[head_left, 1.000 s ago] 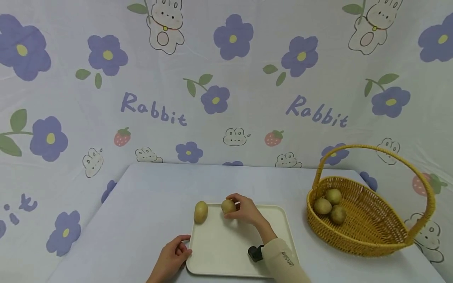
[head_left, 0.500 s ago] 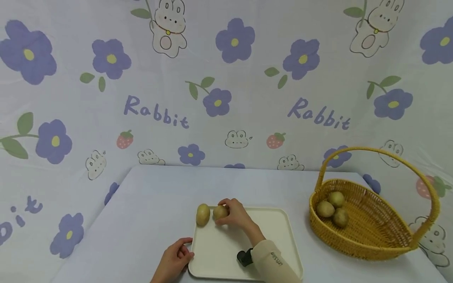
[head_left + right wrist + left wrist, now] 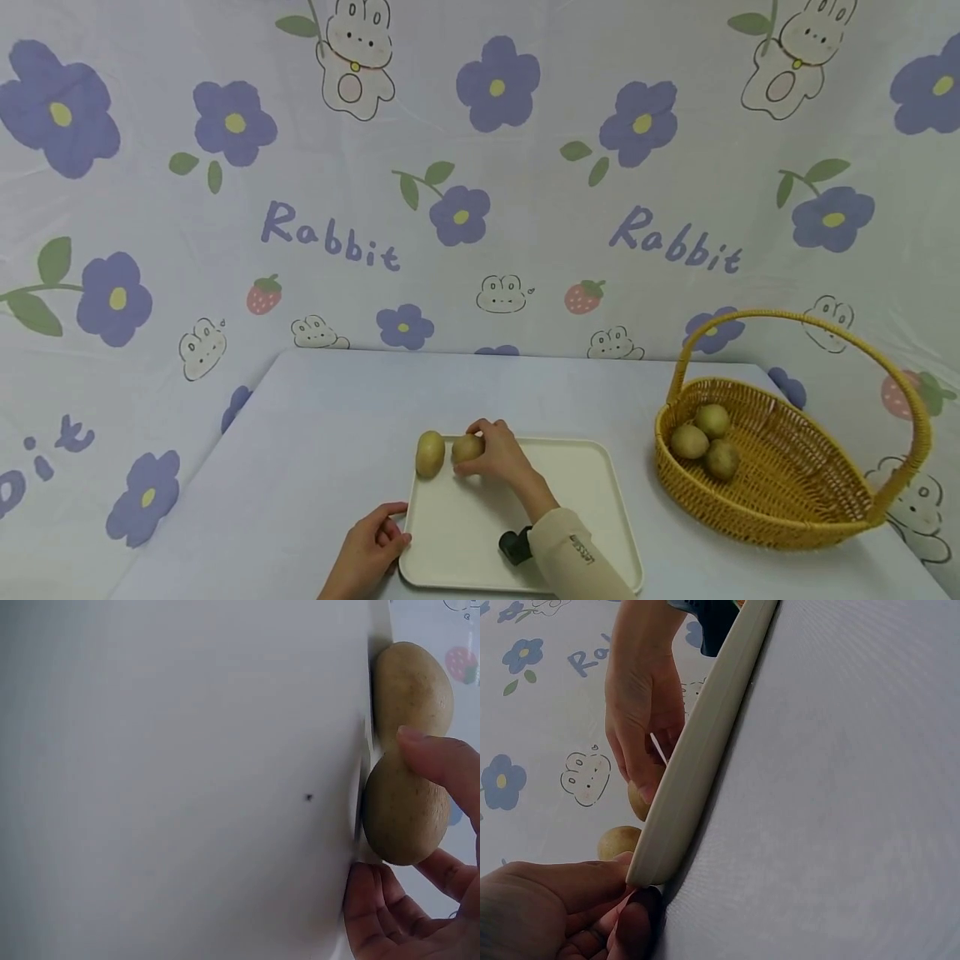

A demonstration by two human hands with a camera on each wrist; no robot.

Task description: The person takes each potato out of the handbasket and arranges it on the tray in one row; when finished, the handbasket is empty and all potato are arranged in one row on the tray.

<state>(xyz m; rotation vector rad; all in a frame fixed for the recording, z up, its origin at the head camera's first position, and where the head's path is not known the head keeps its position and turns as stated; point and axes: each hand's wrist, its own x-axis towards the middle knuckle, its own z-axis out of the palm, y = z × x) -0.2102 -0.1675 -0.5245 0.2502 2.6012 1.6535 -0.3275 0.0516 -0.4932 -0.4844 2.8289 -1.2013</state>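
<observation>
A cream rectangular tray (image 3: 517, 508) lies on the white table. Two potatoes are side by side at its far left corner: the left potato (image 3: 430, 454) has no hand on it, while the right potato (image 3: 467, 448) is gripped between the thumb and fingers of my right hand (image 3: 504, 460). In the right wrist view the held potato (image 3: 405, 810) sits close against the other potato (image 3: 412, 690). At the tray's left edge, my left hand (image 3: 367, 546) pinches the rim; its thumb and fingers meet the tray's edge (image 3: 679, 802) in the left wrist view.
A yellow wicker basket (image 3: 780, 525) with a tall arched handle stands on the right of the table (image 3: 337, 433), several centimetres from the tray. Three potatoes (image 3: 722, 460) lie in its left end. Behind the table hangs a cloth (image 3: 525, 167) printed with flowers and rabbits.
My right hand has moved left along the tray's far edge, bringing the held potato beside the other one. Over the last half second it hardly moves. My left hand keeps its place.
</observation>
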